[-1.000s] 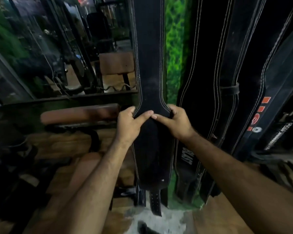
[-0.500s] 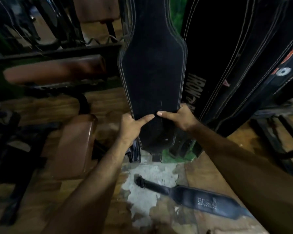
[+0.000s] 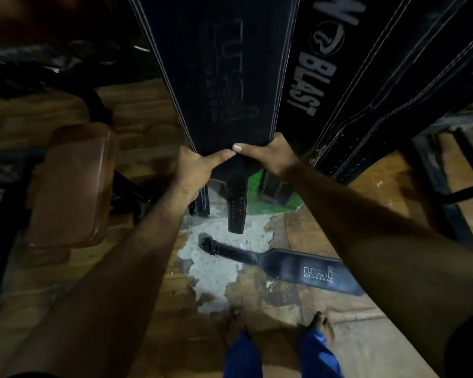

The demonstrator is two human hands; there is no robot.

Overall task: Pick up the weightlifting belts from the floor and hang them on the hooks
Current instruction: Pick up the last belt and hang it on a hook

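Weightlifting belts number at least four in view: one black hanging belt (image 3: 219, 77) gripped at its lower taper by two hands, two more hanging to its right, the nearer one a lettered belt (image 3: 311, 75) marked "BLAST" and the other a stitched belt (image 3: 410, 85), and one floor belt (image 3: 298, 266) lying flat on the worn wooden floor (image 3: 352, 336). Left hand (image 3: 195, 167) and right hand (image 3: 268, 156) each curl around an edge of the hanging belt, thumbs meeting across its face. One brown padded bench (image 3: 69, 186) stands at left. Two bare feet show below
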